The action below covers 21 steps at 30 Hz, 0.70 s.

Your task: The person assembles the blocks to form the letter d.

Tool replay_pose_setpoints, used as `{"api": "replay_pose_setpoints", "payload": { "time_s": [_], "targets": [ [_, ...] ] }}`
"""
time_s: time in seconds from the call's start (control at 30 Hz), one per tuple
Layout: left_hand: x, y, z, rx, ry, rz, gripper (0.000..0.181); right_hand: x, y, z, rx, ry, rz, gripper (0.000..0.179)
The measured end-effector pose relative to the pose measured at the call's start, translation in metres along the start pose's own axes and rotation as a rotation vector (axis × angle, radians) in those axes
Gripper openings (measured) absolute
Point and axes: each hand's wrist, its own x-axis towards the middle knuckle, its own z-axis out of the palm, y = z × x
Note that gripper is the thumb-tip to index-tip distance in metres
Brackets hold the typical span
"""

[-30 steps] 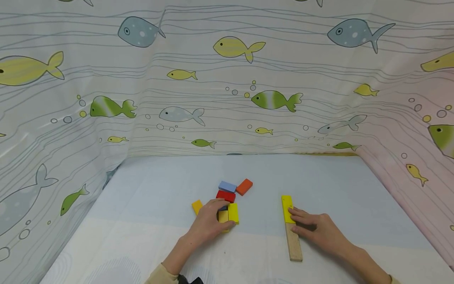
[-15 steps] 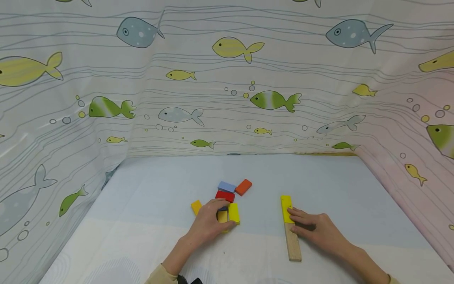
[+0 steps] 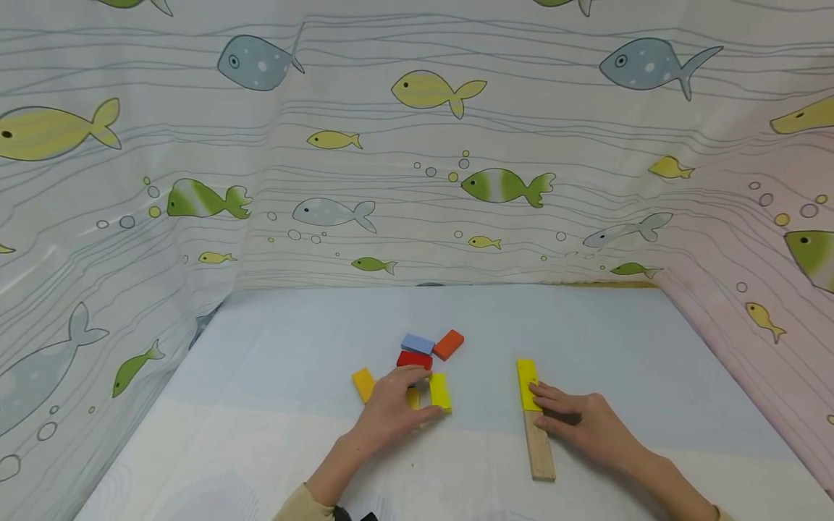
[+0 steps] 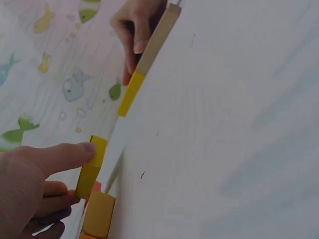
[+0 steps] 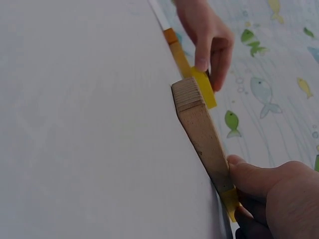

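A pale table (image 3: 280, 354) meets fish-print cloth (image 3: 423, 159) at twelve o'clock. The left hand (image 3: 393, 411), half closed, pinches a bright yellow block (image 3: 441, 393), now farther toward three o'clock than earlier. The right hand (image 3: 583, 425), fingers loosely extended, touches a second yellow block (image 3: 526, 375), abutting a wooden plank (image 3: 541, 449) at six. The left hand part-hides an amber block (image 3: 363, 383) at ten.

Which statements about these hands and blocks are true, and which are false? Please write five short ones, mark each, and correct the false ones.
1. The left hand holds a yellow block. True.
2. The right hand touches a second yellow block. True.
3. The two hands touch each other. False: they are apart.
4. The second yellow block is stacked on another block. False: it lies end to end with the plain wooden block.
5. The pale blue block lies farther from the person than the red block. True.
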Motion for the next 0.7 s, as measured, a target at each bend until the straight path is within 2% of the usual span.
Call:
{"api": "replay_pose_setpoints", "payload": {
  "time_s": [0.1, 0.37, 0.57, 0.7],
  "targets": [
    [0.002, 0.005, 0.003, -0.017, -0.014, 0.002, 0.052, 0.0, 0.0, 0.001, 0.01, -0.001, -0.009, 0.045],
    [0.013, 0.02, 0.018, -0.028, -0.106, -0.005, 0.054, -0.001, 0.001, 0.0, 0.006, 0.003, -0.018, 0.045],
    [0.027, 0.033, 0.027, -0.016, -0.12, 0.024, 0.054, -0.001, -0.001, -0.001, -0.004, -0.012, 0.007, 0.044],
    [0.037, 0.041, 0.032, 0.012, -0.133, 0.0, 0.056, -0.001, -0.002, -0.001, -0.002, -0.011, 0.01, 0.044]
  ]
}}
